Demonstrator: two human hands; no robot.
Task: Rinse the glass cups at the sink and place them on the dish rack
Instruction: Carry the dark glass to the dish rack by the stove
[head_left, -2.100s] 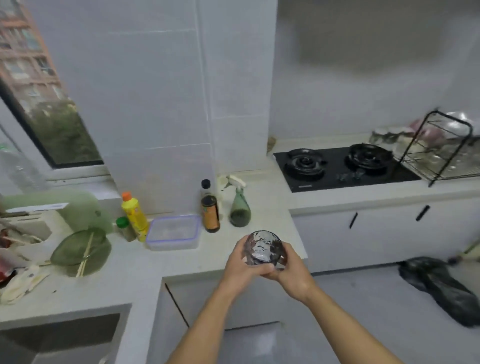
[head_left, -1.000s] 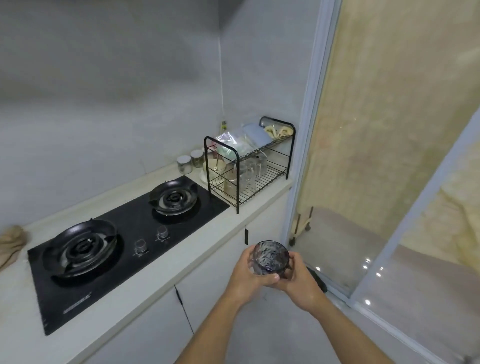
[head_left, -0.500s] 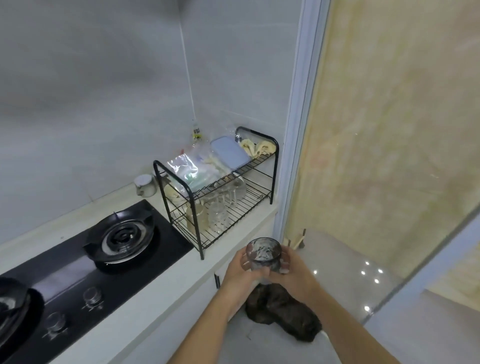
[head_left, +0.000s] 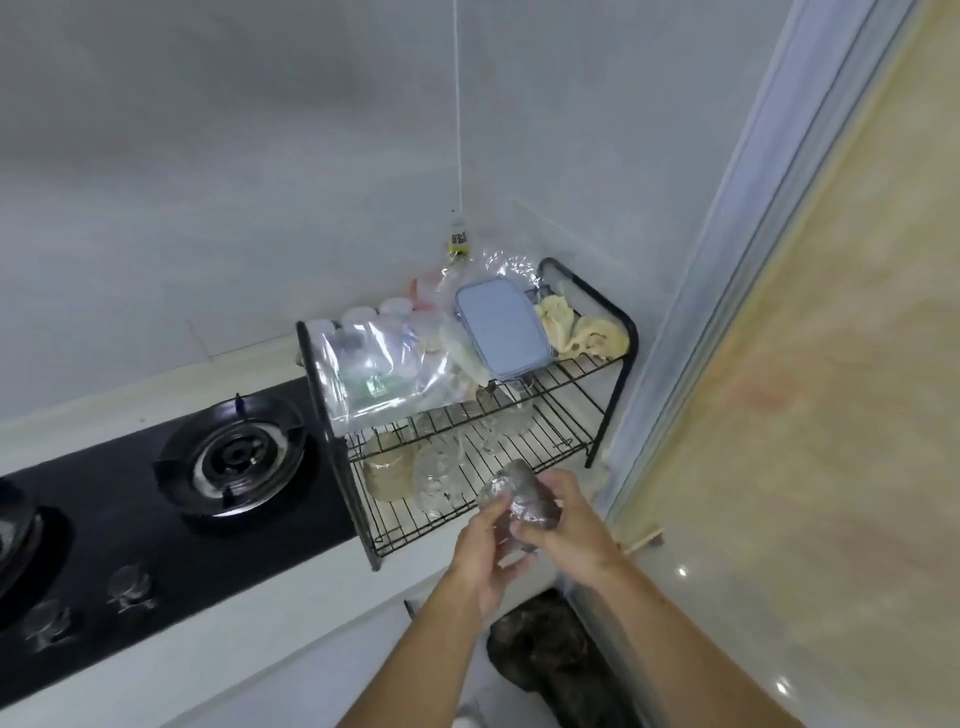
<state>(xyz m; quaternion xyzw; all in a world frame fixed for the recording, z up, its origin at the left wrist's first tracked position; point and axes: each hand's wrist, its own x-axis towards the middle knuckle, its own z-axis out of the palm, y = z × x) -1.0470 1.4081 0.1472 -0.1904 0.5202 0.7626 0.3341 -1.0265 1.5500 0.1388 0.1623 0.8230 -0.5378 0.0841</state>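
A patterned glass cup is tilted on its side, held between both hands just in front of the black wire dish rack. My left hand grips its lower end and my right hand wraps its right side. Several clear glass cups stand on the rack's lower shelf, close behind the held cup. The upper shelf carries plastic bags, a blue lid and pale cloths.
A black gas hob with knobs lies left of the rack on the white counter. A sliding glass door frame runs right of the rack. A dark bag sits on the floor below my hands.
I have turned from the sink corner to the rack and stepped close. The cup has gone from upright to tilted sideways and now sits right at the rack's lower shelf.
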